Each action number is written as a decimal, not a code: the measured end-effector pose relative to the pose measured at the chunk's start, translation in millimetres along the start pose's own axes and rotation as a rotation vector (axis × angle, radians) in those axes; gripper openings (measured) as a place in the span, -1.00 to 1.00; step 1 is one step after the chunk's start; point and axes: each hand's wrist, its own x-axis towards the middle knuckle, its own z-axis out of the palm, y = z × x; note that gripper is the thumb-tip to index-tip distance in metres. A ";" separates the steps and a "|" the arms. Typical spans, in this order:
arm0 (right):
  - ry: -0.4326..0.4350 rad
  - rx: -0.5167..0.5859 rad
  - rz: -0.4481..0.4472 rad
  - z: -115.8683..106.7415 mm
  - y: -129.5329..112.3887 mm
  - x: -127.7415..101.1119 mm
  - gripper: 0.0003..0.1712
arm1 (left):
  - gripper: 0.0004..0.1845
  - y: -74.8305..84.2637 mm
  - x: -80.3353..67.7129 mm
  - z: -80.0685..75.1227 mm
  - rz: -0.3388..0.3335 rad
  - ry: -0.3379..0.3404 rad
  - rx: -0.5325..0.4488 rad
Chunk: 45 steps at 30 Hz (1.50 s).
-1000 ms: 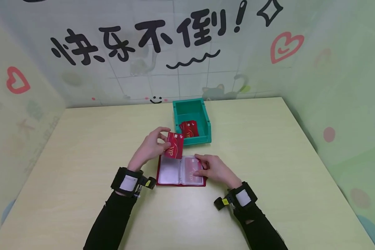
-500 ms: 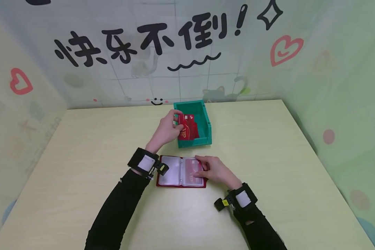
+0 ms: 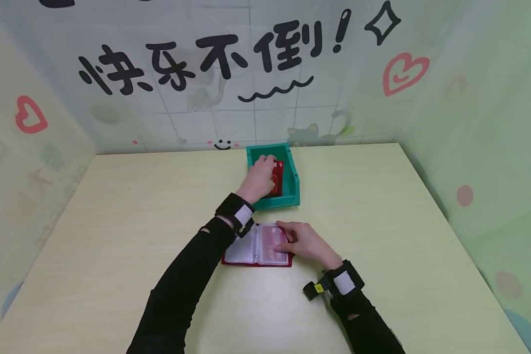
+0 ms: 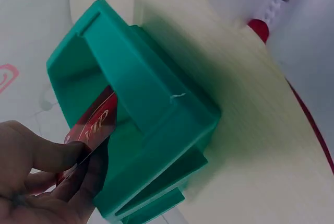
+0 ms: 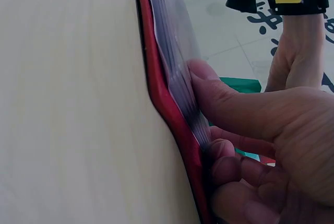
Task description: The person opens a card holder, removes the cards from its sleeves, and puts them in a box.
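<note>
A red card holder (image 3: pixel 256 250) with clear sleeves lies open on the table. My right hand (image 3: pixel 302 240) rests on its right page, thumb and fingers pressing the sleeves (image 5: pixel 177 85) down. My left hand (image 3: pixel 260 178) reaches into the green bin (image 3: pixel 294 181) and pinches a red VIP card (image 4: pixel 91 127) between thumb and fingers, the card partly inside the bin (image 4: pixel 146 114). More red cards (image 3: pixel 279 183) lie in the bin, mostly hidden by the hand.
The pale wooden table (image 3: pixel 115 221) stretches wide to the left and right of the holder. Decorated walls close it in at the back and both sides. The bin stands just beyond the holder.
My left hand carried the red card from above the holder forward into the green bin. The right hand stayed on the holder's right page.
</note>
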 end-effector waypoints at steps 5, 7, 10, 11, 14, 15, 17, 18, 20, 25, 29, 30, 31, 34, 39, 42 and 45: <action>-0.004 0.004 -0.014 2.5 1.5 0.3 -0.22 | -0.51 -0.9 1.5 15.6 0.032 0.011 0.148; -0.006 0.007 -0.017 3.6 2.2 0.6 -0.22 | -0.61 -1.8 0.8 21.2 0.061 0.047 0.263; -0.011 0.014 -0.023 4.7 2.2 0.5 -0.22 | -0.69 -2.7 -0.4 27.9 0.069 0.115 0.462; -0.012 0.018 -0.024 4.8 2.0 0.4 -0.22 | -0.69 -2.6 -0.9 29.3 0.061 0.130 0.527; -0.011 0.020 -0.024 4.9 0.7 -0.2 -0.22 | -0.70 -1.6 -1.5 32.0 0.011 0.133 0.641; -0.010 0.019 -0.025 4.9 0.3 -0.3 -0.22 | -0.70 -1.0 -1.3 32.4 -0.009 0.117 0.662; -0.009 0.017 -0.023 5.0 -0.2 -0.4 -0.22 | -0.70 0.5 -0.5 32.5 -0.048 0.070 0.684; -0.008 0.014 -0.024 5.1 -0.5 -0.5 -0.22 | -0.70 1.0 0.1 32.7 -0.064 0.051 0.687; -0.007 0.011 -0.026 5.2 -0.7 -0.4 -0.23 | -0.68 1.4 0.5 33.2 -0.084 0.020 0.705; -0.007 0.014 -0.027 5.1 -1.3 0.5 -0.22 | -0.65 -2.9 1.1 36.9 -0.069 -0.006 0.702; -0.005 0.022 -0.023 4.7 -1.7 1.2 -0.22 | -0.69 -4.6 -4.7 34.3 0.005 0.036 0.618; -0.003 0.022 -0.022 4.6 -1.7 1.3 -0.22 | -0.71 -4.3 -7.2 32.6 0.034 0.052 0.590; 0.001 0.019 -0.021 4.6 -1.7 1.4 -0.22 | -0.72 -3.6 -10.6 30.7 0.064 0.072 0.560; 0.016 0.008 -0.014 4.9 -1.1 2.0 -0.22 | -0.76 0.2 -23.8 23.7 0.155 0.137 0.430; 0.039 -0.010 -0.005 5.8 -0.3 2.9 -0.23 | -0.78 1.4 -58.5 14.1 0.204 0.100 0.121; 0.057 -0.016 0.003 5.9 -0.3 2.6 -0.22 | -0.76 -7.0 -80.1 14.1 0.146 -0.005 -0.026; 0.071 -0.037 0.013 6.1 0.3 2.3 -0.23 | -0.74 -20.0 -96.4 19.3 0.078 -0.091 -0.114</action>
